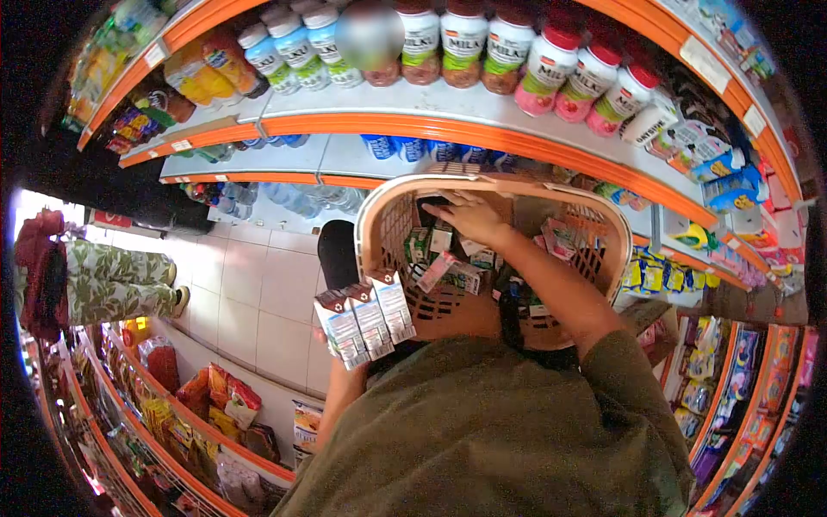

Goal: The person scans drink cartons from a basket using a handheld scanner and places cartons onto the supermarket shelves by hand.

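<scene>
My left hand [344, 372] is closed around three small drink cartons [365, 319], white and blue with brown tops, held side by side left of the basket. An orange-beige plastic basket [622, 250] with slatted walls is in front of my body. Over its inside reaches my right hand [472, 221], fingers stretched out and nothing visibly gripped. Beneath and beside that hand lie several loose small cartons, among them a pink-and-white carton [438, 270] and green cartons [418, 245]. My forearm hides part of the basket's contents.
Ahead, an orange-edged shelf [362, 116] carries several milk bottles [463, 47] with brown, red and white caps. Snack racks [198, 414] line the lower left, and more packets [698, 396] hang at right. A person in leaf-patterned trousers [121, 280] is on the tiled floor [258, 271].
</scene>
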A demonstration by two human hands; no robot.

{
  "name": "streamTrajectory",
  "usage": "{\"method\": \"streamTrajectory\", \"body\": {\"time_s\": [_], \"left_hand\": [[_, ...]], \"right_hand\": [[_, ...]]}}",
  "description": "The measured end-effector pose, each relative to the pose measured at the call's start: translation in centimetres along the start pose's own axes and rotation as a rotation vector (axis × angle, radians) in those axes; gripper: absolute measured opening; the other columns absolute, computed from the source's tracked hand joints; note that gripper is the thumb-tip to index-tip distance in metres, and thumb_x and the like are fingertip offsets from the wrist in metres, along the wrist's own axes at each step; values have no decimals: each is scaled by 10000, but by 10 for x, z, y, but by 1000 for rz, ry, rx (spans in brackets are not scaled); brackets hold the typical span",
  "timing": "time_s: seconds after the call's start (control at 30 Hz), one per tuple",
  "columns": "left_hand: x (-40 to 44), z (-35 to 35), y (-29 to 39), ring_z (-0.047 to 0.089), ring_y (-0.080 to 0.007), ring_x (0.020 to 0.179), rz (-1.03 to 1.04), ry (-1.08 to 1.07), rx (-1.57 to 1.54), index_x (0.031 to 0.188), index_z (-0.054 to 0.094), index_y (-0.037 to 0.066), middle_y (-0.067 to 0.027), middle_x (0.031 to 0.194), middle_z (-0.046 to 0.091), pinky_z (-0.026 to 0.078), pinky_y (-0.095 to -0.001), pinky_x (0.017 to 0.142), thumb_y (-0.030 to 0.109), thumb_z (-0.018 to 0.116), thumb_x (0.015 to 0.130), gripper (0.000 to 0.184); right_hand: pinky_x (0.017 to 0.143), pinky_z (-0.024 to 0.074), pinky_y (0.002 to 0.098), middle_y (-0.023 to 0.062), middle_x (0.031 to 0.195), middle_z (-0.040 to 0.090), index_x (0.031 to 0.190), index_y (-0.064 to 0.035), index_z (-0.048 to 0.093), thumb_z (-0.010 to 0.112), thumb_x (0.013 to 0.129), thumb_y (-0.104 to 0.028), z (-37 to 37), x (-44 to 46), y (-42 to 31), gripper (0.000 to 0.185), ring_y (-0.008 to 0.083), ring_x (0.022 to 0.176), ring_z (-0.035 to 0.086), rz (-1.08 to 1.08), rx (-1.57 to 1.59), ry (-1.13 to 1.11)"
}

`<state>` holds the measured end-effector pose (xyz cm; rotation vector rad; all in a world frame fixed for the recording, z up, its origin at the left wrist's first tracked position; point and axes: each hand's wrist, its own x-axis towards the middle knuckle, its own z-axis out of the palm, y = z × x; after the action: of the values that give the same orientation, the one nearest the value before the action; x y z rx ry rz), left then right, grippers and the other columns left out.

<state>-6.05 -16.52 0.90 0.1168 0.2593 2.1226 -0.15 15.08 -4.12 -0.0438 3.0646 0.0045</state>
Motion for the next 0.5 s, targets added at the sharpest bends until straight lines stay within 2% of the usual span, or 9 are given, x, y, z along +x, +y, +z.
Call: {"method": "streamTrajectory", "body": {"time_s": [0.07,0.13,0.17,0.23,0.27,0.3,0.37,0.4,0.5], "left_hand": [[-5,-2,4,447,-330,1177,15,9,5,1280,408,46,-167,1298,437,392,-490,976,479,770,536,934],[-9,-4,5,446,-330,1178,28,18,-1,1281,406,44,-168,1300,435,392,-490,976,479,770,535,937],[-11,-5,5,446,-330,1178,29,22,-4,1282,405,43,-168,1300,434,392,-490,976,479,771,535,939],[-13,-7,5,445,-330,1179,27,26,-8,1283,403,41,-168,1302,432,391,-491,976,479,771,534,942],[-12,-7,4,444,-331,1179,25,25,-8,1284,402,41,-169,1303,431,391,-491,976,479,771,534,944],[-11,-6,4,444,-331,1180,20,24,-11,1284,401,40,-169,1304,431,391,-491,976,479,772,534,945],[-8,-5,4,443,-331,1181,8,20,-10,1286,400,38,-169,1305,429,391,-492,976,479,772,533,948],[-7,-4,3,442,-331,1181,1,17,-10,1286,399,37,-170,1306,428,391,-492,976,479,772,533,950],[-4,-2,0,441,-331,1183,-27,7,-8,1288,396,35,-170,1308,425,391,-493,977,479,773,532,955]], "right_hand": [[1086,208,358,108,1273,496,1407,-234,253,470,797,-78,14,5,6,666,236,1315,306,-23,-28,-27],[1087,195,368,78,1177,575,1412,-228,249,491,791,-103,18,4,6,678,228,1300,334,-112,-176,357],[1087,195,368,78,1177,575,1412,-228,249,491,791,-103,18,4,6,678,228,1300,334,-119,-176,351],[1085,195,380,77,1235,535,1409,-227,263,489,800,-98,12,2,9,662,234,1297,341,-89,-141,41],[1086,202,403,84,1343,429,1372,-224,334,533,790,-111,-2,2,5,626,232,1316,305,-72,-68,-49],[1086,202,403,84,1343,429,1372,-224,334,533,790,-111,-14,2,2,626,232,1316,305,-75,-71,-50],[1087,208,424,92,1396,348,1308,-189,421,601,752,-131,-27,2,-4,587,240,1335,260,-196,188,-201],[1088,212,443,95,1379,371,1250,-176,479,663,709,-161,-12,3,-4,572,248,1343,234,-205,212,-215],[1084,217,456,97,1378,366,1233,-171,495,688,704,-191,-27,-1,-9,564,263,1336,239,-114,237,-201]]}}
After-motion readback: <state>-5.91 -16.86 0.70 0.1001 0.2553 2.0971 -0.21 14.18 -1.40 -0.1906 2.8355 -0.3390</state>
